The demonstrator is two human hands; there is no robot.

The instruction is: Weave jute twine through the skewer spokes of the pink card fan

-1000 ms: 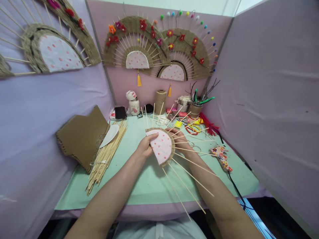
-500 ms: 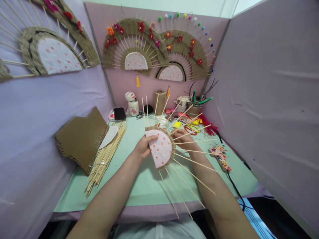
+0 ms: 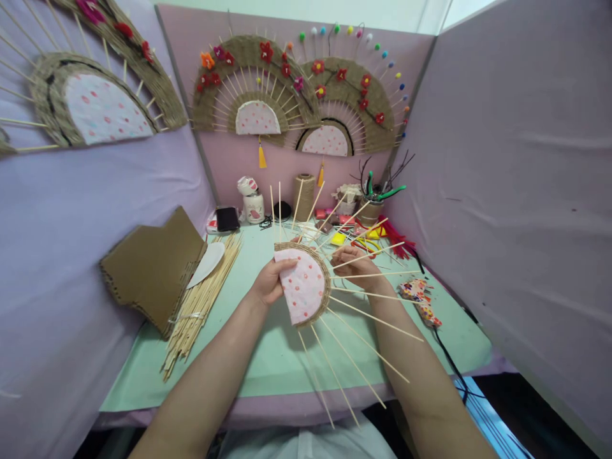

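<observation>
My left hand (image 3: 271,280) grips the flat side of a half-round fan (image 3: 303,287), thumb on its white fabric with pink dots and the other fingers behind. Brown twine runs along the curved rim, and thin bamboo sticks (image 3: 377,317) spread outward from it. On the rim's far right, my right hand (image 3: 352,262) is behind some of the sticks, apart from the rim. Its fingers are curled and pinched together; whatever is between them is too small to make out.
A bundle of bamboo sticks (image 3: 203,312) and folded cardboard (image 3: 153,268) lie at the left. Behind the fan stand a twine spool (image 3: 304,196) and a white jar (image 3: 254,208). A patterned glue gun (image 3: 421,301) with a cord lies right. Finished fans (image 3: 258,118) hang on the back panel.
My right hand has drawn slightly away from the twine rim, its fingers more curled. The fan and my left hand have shifted a little left in view.
</observation>
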